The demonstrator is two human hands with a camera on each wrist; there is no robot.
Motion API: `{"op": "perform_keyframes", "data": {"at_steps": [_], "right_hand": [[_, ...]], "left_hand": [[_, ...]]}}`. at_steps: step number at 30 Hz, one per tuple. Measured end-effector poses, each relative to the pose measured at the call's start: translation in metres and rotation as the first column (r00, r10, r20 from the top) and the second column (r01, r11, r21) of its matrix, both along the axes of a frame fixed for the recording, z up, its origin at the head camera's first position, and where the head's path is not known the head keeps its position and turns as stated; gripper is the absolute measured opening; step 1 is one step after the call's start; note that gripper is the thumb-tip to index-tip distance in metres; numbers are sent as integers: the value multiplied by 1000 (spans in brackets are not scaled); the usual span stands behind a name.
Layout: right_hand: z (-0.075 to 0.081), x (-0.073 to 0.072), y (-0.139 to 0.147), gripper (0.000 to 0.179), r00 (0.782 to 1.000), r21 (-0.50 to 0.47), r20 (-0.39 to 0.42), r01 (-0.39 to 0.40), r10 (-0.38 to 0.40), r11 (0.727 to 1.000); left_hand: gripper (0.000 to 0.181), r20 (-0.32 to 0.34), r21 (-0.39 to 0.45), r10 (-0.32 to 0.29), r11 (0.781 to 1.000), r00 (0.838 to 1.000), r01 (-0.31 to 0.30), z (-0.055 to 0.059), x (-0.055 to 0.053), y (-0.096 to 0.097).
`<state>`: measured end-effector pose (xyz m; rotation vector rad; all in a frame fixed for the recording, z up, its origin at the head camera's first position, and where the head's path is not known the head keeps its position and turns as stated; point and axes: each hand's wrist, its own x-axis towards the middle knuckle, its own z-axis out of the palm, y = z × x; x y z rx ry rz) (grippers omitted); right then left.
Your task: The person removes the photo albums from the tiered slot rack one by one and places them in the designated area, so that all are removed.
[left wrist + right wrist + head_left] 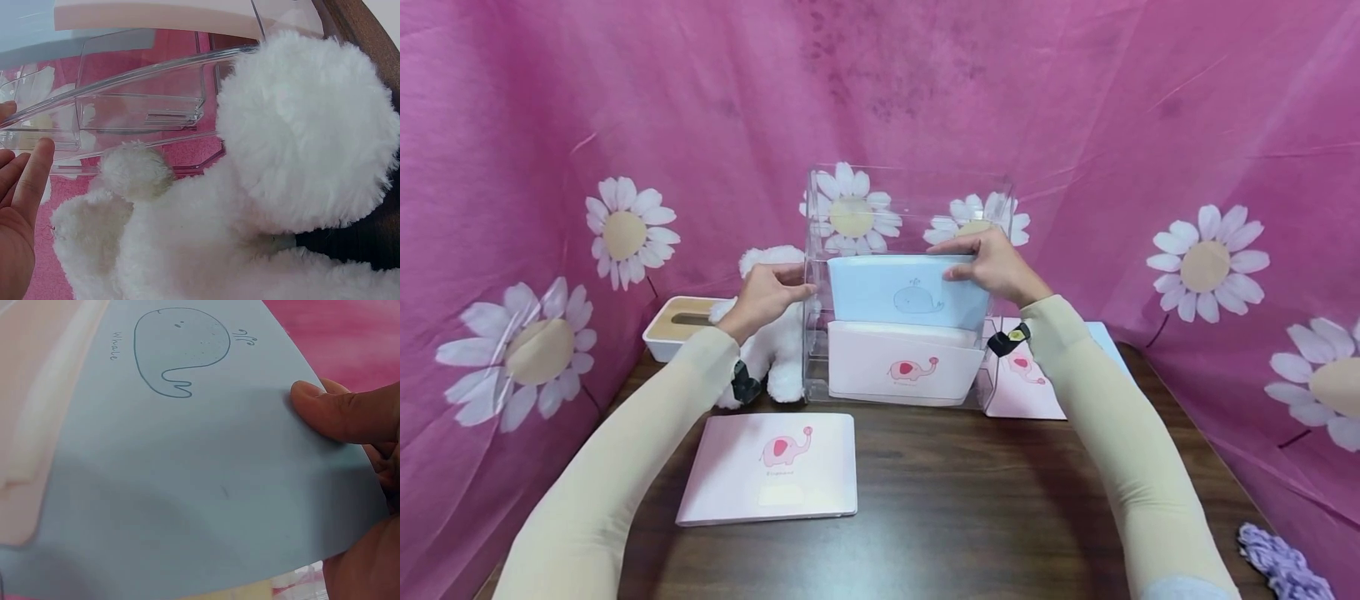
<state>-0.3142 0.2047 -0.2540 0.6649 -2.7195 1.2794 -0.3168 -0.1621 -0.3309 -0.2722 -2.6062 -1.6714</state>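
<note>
A clear plastic rack (910,179) stands upright at the back middle of the table. My right hand (996,267) pinches the top right edge of a light blue booklet (868,287) with a whale drawing, thumb on its front and fingers behind. In front of it, lower in the rack, leans a pink booklet (861,358) with an elephant. My left hand (767,296) holds the rack's left side edge, thumb and fingers on either side of the clear panel (144,72). Close under that hand is a white fluffy toy (306,125).
Another pink elephant booklet (730,467) lies flat at front left. More pink and blue booklets (1011,392) lie right of the rack, partly behind my right arm. A white box with a wooden lid (662,329) stands back left; a purple knitted piece (1285,558) is at the right.
</note>
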Motion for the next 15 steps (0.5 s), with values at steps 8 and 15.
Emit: {"op": "perform_keyframes", "data": {"at_steps": [8, 15], "right_hand": [[13, 5, 6, 45, 999, -8, 3, 37, -37, 999], [27, 10, 8, 43, 998, -56, -26, 62, -63, 997]], "left_hand": [[55, 5, -1, -5, 1000, 1000, 5, 1, 0, 1], [54, -1, -5, 11, 1000, 1000, -11, 2, -1, 1]]}}
